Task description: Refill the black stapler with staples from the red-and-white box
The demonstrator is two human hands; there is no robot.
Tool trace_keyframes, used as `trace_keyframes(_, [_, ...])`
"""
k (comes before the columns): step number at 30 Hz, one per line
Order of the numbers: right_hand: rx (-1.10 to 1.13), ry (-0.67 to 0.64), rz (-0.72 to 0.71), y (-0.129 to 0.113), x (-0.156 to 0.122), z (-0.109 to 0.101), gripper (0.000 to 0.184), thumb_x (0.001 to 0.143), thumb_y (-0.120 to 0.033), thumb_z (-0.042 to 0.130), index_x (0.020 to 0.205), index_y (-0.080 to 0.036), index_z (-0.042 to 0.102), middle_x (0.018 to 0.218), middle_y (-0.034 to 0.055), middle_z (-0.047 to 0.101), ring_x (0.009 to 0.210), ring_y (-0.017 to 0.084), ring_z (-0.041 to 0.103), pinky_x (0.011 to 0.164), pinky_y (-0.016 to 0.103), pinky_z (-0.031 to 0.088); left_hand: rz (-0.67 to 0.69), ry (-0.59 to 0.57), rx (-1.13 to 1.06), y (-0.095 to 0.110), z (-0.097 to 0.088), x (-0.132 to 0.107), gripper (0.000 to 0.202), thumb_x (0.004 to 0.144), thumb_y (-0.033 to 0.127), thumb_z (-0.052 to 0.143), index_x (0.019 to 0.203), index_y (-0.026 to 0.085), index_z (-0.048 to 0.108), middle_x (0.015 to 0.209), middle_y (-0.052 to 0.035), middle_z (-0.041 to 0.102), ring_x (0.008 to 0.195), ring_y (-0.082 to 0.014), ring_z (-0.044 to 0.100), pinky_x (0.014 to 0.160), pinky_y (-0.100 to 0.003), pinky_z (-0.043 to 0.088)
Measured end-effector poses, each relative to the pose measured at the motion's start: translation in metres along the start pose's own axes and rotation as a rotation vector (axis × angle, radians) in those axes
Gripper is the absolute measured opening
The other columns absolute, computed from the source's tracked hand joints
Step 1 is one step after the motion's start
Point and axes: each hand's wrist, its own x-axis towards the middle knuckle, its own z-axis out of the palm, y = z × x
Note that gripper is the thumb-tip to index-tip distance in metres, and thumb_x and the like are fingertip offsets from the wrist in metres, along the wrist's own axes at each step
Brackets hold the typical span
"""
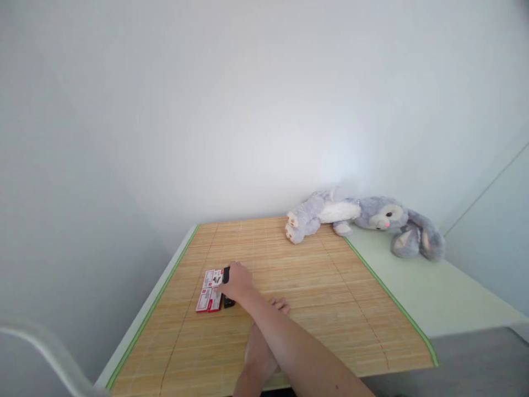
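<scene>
Leftmost, a pale curved bar [45,344] is arching beside the near left corner of a green-edged bamboo mat [198,353], which is covering much of a white table [392,281]. Inside the mat's left edge, between its far and near edges, four flat red-and-white packets [209,290] are lying two by two. Along their right side a dark item [228,302] is lying, partly covered by the right hand [239,280]; whether it is one piece or two is not showing. That hand is bending its fingers over the dark item, its thumb pointing toward the packets, but whether it is gripping or only resting cannot be told. Farther right, the left hand [280,305] is showing loose fingers past the right forearm [295,342], which is crossing over the left forearm [257,361]; its palm is hiding, so how wide it is opening, or what it is holding, cannot be told. That crossing is likely inviting trouble: a shift of the lower arm could be nudging the upper one and skewing the neat rows, while a dragging thumb could be pushing a packet out of line. A plush rabbit [330,212] is sprawling across the mat's far right corner, its head lying beyond the right edge
</scene>
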Motion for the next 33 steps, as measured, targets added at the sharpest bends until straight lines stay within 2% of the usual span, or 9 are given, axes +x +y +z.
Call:
trace_keyframes(5, [-0.024,-0.123,-0.113,0.051,0.003,-0.048,0.039,0.071,-0.029,0.074,0.109,-0.028,0.070,0.114,0.0019,0.073,0.107,0.024,0.065,0.085,0.030,0.047,-0.163,0.310,-0.088,0.016,-0.015,-0.007,0.035,0.098,0.027,0.038,0.108,0.027,0.071,0.117,-0.0065,0.070,0.116,-0.0258,0.060,0.102,-0.046,0.049])
trace_keyframes(7, [-0.020,-0.195,-0.183,0.077,-0.002,-0.072,0.044,0.065,-0.022,0.074,0.109,-0.030,0.073,0.112,-0.0016,0.075,0.104,0.022,0.066,0.083,0.028,0.046,-0.244,0.396,-0.027,0.019,-0.015,-0.007,0.033,0.099,0.027,0.037,0.109,0.025,0.069,0.116,-0.0070,0.068,0.115,-0.0261,0.059,0.101,-0.046,0.049])
trace_keyframes(9, [-0.004,-0.281,-0.245,0.097,-0.008,-0.093,0.051,0.061,-0.016,0.072,0.109,-0.031,0.074,0.105,-0.0050,0.077,0.097,0.019,0.069,0.079,0.024,0.047,-0.289,0.453,0.068,0.018,-0.014,-0.004,0.036,0.098,0.029,0.040,0.125,0.026,0.063,0.134,-0.0074,0.061,0.127,-0.0279,0.051,0.109,-0.049,0.043])
trace_keyframes(14, [0.041,-0.400,-0.317,0.116,-0.016,-0.110,0.056,0.060,-0.013,0.070,0.113,-0.029,0.075,0.103,-0.0050,0.078,0.091,0.017,0.070,0.076,0.021,0.048,-0.252,0.374,0.264,0.012,-0.004,0.008,0.051,0.098,0.038,0.042,0.148,0.031,0.046,0.160,-0.0030,0.040,0.147,-0.0331,0.031,0.123,-0.060,0.019])
trace_keyframes(19, [0.071,-0.345,-0.301,0.115,-0.015,-0.110,0.036,0.061,-0.015,0.072,0.095,-0.023,0.079,0.087,-0.0019,0.078,0.081,0.020,0.069,0.073,0.025,0.049,-0.282,0.340,0.335,0.010,0.005,0.013,0.056,0.098,0.043,0.040,0.154,0.033,0.039,0.163,-0.0028,0.035,0.152,-0.0366,0.022,0.122,-0.068,0.010])
trace_keyframes(22, [0.131,-0.297,-0.287,0.124,-0.021,-0.132,0.032,0.064,-0.015,0.071,0.095,-0.022,0.077,0.087,-0.0022,0.077,0.081,0.018,0.069,0.073,0.024,0.049,-0.304,0.351,0.353,0.011,0.006,0.015,0.060,0.097,0.042,0.043,0.156,0.035,0.034,0.164,-0.0031,0.033,0.153,-0.0385,0.020,0.120,-0.072,0.007])
trace_keyframes(25, [0.207,-0.185,-0.247,0.148,-0.039,-0.164,0.040,0.069,-0.018,0.070,0.108,-0.021,0.072,0.105,0.0019,0.075,0.098,0.020,0.068,0.085,0.027,0.050,-0.321,0.346,0.356,0.012,0.006,0.015,0.061,0.096,0.040,0.045,0.156,0.035,0.034,0.164,-0.0037,0.032,0.153,-0.0389,0.019,0.120,-0.073,0.005])
trace_keyframes(28, [0.259,-0.092,-0.179,0.183,-0.063,-0.187,0.037,0.071,-0.021,0.067,0.107,-0.020,0.070,0.107,0.0033,0.074,0.101,0.020,0.067,0.090,0.031,0.050,-0.310,0.337,0.351,0.010,0.006,0.016,0.061,0.096,0.041,0.045,0.155,0.035,0.035,0.165,-0.0032,0.031,0.153,-0.0385,0.018,0.120,-0.072,0.005])
trace_keyframes(33, [0.355,-0.054,-0.079,0.222,-0.092,-0.179,0.038,0.070,-0.030,0.067,0.106,-0.019,0.071,0.098,0.0046,0.074,0.089,0.022,0.069,0.082,0.035,0.054,-0.285,0.341,0.337,0.010,0.007,0.018,0.058,0.097,0.038,0.043,0.155,0.033,0.036,0.164,-0.0041,0.033,0.154,-0.0350,0.016,0.122,-0.068,0.009])
